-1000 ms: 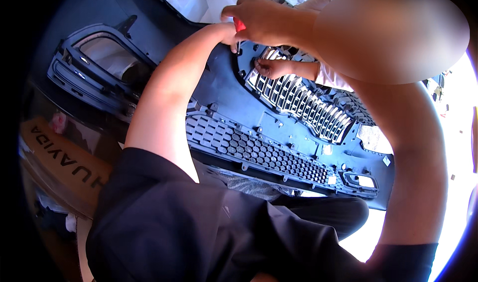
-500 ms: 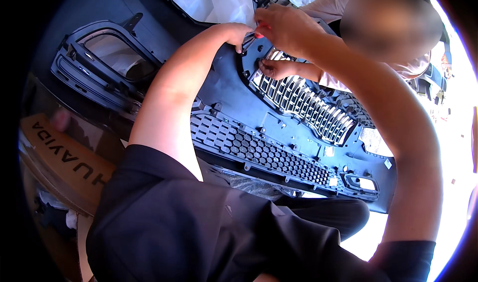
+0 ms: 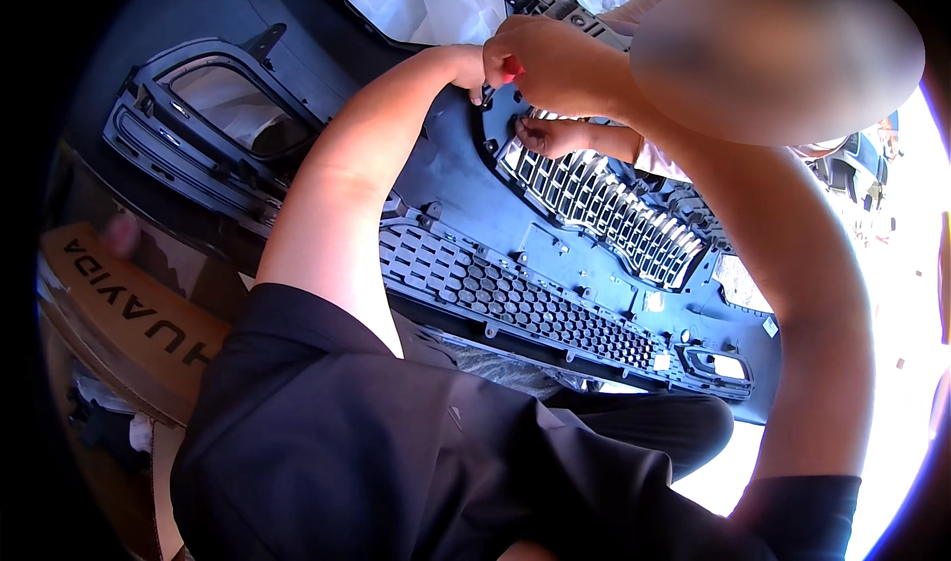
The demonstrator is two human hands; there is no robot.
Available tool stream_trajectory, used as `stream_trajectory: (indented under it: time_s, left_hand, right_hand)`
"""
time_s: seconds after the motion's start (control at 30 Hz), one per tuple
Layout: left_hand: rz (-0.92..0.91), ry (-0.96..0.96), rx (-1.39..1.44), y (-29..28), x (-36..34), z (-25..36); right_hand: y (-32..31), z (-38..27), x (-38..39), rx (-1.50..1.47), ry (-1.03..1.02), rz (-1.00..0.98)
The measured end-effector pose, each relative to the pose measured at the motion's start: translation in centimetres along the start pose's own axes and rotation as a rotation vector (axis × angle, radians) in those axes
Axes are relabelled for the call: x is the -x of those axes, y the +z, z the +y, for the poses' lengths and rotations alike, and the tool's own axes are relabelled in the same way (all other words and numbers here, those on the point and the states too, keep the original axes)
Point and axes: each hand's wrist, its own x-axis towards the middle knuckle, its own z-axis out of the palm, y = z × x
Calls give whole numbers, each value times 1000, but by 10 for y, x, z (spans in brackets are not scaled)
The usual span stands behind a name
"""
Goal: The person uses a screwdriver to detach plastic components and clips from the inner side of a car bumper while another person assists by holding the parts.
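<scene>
A large dark car bumper [image 3: 458, 177] lies with its inner side up, a silver slatted grille [image 3: 604, 204] set in its middle. My right hand [image 3: 555, 61] is closed around a red-handled tool [image 3: 512, 69] at the grille's upper left end. The tool's tip is hidden. Beside it, my left hand [image 3: 464, 69] bends its fingers down at the grille frame's corner; my right hand partly covers it, and what it grips cannot be made out. Just below, another person's hand [image 3: 553, 137] rests on the grille with curled fingers.
A black honeycomb lower grille [image 3: 515, 294] runs along the bumper's near side. At the left sits a framed opening piece [image 3: 168, 155]. A cardboard box [image 3: 129, 313] stands at the lower left. Clear plastic film [image 3: 416, 6] lies behind. The other person leans in from the upper right.
My right hand has shifted slightly left and turned, covering more of my left hand. The other person's head has come closer. Their hand on the grille stays put.
</scene>
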Motion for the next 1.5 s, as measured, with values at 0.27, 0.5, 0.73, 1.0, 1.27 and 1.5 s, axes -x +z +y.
stream_trajectory:
  time_s: [0.27,0.5,0.73,1.0,1.27,1.5]
  left_hand:
    - [38,6,-58,-1,6,1]
    - [32,59,69,3,6,-12]
    - [-25,1,-9,-7,9,14]
    - [54,-90,-52,-4,18,12]
    - [432,-45,-125,21,40,-2]
    - [741,-75,38,39,73,49]
  right_hand:
    - [-16,-21,-1,111,159,-126]
    - [-12,-15,-9,117,344,-70]
    - [12,12,12,25,-29,223]
    - [3,10,2,13,-3,121]
    - [-17,-12,-11,109,408,-85]
    - [-7,11,10,-31,77,51]
